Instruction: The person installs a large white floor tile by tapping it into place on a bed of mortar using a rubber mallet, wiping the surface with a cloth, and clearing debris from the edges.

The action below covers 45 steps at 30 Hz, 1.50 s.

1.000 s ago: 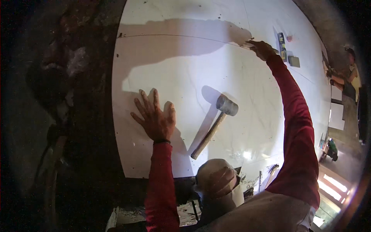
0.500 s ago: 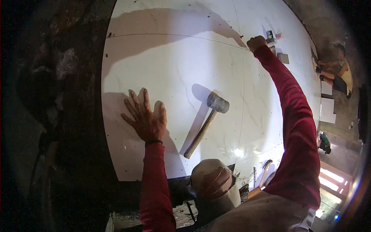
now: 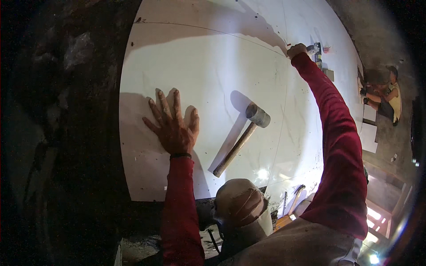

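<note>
Palm down, my left hand [image 3: 176, 131] lies flat on a large white tile [image 3: 208, 75], its fingers spread. To its right a mallet [image 3: 258, 116] with a dark cylindrical head and wooden handle rests on the same tile. My right arm is stretched far forward and right, and my right hand [image 3: 297, 50] is closed in a fist at the thin seams between tiles. What it holds, if anything, is hidden. A small reddish-orange bit [image 3: 288, 44] sits right beside its knuckles. Just right of that hand lie a long narrow dark tool [image 3: 317, 55] and a small grey block [image 3: 329, 74].
A wooden-handled tool [image 3: 296, 199] lies by the near tile edge, right of my beige-covered knee [image 3: 239, 201]. Dark rough ground [image 3: 80, 133] borders the tiles at left. At far right another person [image 3: 392, 95] sits near white flat pieces [image 3: 369, 136].
The view has shifted slightly. My right hand has moved a little leftward over the tiles, closer to the reddish-orange bit. My left hand and the mallet keep their places on the tile.
</note>
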Each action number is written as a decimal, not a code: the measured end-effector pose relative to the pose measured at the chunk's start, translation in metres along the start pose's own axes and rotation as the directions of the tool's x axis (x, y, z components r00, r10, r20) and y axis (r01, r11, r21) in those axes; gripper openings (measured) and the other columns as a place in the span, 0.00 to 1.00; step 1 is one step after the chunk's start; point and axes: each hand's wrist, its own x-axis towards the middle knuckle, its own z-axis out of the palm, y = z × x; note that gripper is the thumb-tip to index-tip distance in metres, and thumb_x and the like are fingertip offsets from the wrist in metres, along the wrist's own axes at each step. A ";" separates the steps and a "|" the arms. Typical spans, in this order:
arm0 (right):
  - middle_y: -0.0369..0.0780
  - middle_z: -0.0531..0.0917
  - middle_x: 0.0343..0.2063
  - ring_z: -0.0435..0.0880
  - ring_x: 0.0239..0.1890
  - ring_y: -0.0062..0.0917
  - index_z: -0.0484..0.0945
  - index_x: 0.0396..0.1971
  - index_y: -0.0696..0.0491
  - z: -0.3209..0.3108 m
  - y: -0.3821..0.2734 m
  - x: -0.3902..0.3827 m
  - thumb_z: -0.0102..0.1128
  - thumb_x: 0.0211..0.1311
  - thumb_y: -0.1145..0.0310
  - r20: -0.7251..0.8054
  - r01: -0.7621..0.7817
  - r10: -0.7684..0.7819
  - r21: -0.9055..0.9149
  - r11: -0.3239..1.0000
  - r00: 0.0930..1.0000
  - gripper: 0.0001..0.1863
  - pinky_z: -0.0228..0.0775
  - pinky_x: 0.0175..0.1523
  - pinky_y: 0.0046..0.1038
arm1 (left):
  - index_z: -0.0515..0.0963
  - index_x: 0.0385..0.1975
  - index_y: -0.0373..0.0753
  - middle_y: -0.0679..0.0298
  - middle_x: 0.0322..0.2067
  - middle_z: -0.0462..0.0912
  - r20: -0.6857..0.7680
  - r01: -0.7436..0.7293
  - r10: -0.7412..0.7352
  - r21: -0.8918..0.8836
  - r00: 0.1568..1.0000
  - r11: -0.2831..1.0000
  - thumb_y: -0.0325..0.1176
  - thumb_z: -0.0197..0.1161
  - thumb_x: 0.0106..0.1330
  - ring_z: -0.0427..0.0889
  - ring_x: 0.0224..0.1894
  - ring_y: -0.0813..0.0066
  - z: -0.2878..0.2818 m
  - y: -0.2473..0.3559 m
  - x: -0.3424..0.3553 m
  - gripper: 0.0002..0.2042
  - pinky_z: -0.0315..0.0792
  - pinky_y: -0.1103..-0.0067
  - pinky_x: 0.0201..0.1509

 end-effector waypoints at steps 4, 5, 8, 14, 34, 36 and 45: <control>0.37 0.89 0.44 0.87 0.50 0.31 0.86 0.46 0.44 -0.008 -0.005 0.029 0.65 0.55 0.52 0.173 0.074 -0.072 -0.006 0.997 0.982 0.20 0.80 0.45 0.37 | 0.57 0.75 0.58 0.58 0.77 0.49 -0.001 0.016 -0.016 -0.033 1.000 0.999 0.62 0.53 0.68 0.46 0.78 0.45 -0.001 -0.002 0.001 0.36 0.45 0.36 0.72; 0.37 0.89 0.43 0.87 0.49 0.32 0.86 0.46 0.44 -0.011 -0.012 0.032 0.65 0.56 0.52 0.169 0.086 -0.084 -0.003 0.996 0.982 0.20 0.80 0.45 0.37 | 0.57 0.75 0.58 0.58 0.77 0.49 -0.004 0.031 -0.031 -0.027 0.999 0.999 0.62 0.53 0.68 0.46 0.78 0.45 -0.001 -0.003 0.001 0.36 0.45 0.36 0.72; 0.38 0.89 0.42 0.87 0.48 0.33 0.85 0.46 0.45 -0.015 -0.023 0.027 0.64 0.56 0.52 0.159 0.092 -0.093 0.010 0.996 0.983 0.20 0.80 0.45 0.38 | 0.54 0.76 0.60 0.59 0.78 0.45 0.032 0.022 -0.020 -0.064 0.999 0.998 0.62 0.54 0.67 0.42 0.78 0.47 0.000 -0.005 0.001 0.37 0.44 0.36 0.72; 0.40 0.89 0.40 0.87 0.45 0.35 0.85 0.45 0.47 -0.092 -0.033 0.016 0.62 0.58 0.53 -0.023 0.141 -0.140 0.069 0.988 0.990 0.19 0.80 0.44 0.40 | 0.53 0.76 0.60 0.59 0.78 0.43 0.016 0.039 -0.038 -0.085 0.999 0.996 0.61 0.54 0.67 0.41 0.79 0.47 0.001 -0.009 -0.002 0.38 0.41 0.35 0.72; 0.46 0.89 0.37 0.89 0.42 0.42 0.86 0.36 0.53 -0.163 0.013 -0.032 0.61 0.52 0.72 -0.287 0.255 -0.211 0.125 0.959 0.934 0.11 0.82 0.44 0.44 | 0.55 0.75 0.60 0.60 0.78 0.45 0.010 0.018 -0.017 -0.141 1.000 0.990 0.59 0.55 0.68 0.41 0.79 0.47 0.001 -0.008 0.000 0.36 0.40 0.34 0.72; 0.48 0.88 0.38 0.89 0.43 0.42 0.86 0.36 0.53 -0.076 0.029 -0.030 0.62 0.53 0.71 -0.168 0.128 -0.098 0.176 0.976 0.981 0.10 0.82 0.44 0.43 | 0.54 0.76 0.60 0.60 0.78 0.44 0.001 0.000 0.000 -0.128 1.000 0.992 0.61 0.54 0.68 0.40 0.79 0.48 0.003 -0.003 -0.001 0.37 0.42 0.34 0.72; 0.44 0.89 0.41 0.89 0.44 0.40 0.87 0.37 0.52 -0.033 0.018 -0.032 0.59 0.61 0.66 -0.028 0.037 -0.033 0.132 0.991 0.999 0.10 0.82 0.48 0.40 | 0.53 0.76 0.61 0.60 0.78 0.44 0.029 0.018 -0.016 -0.069 0.999 0.997 0.62 0.53 0.68 0.40 0.79 0.48 0.003 -0.009 0.000 0.37 0.42 0.34 0.71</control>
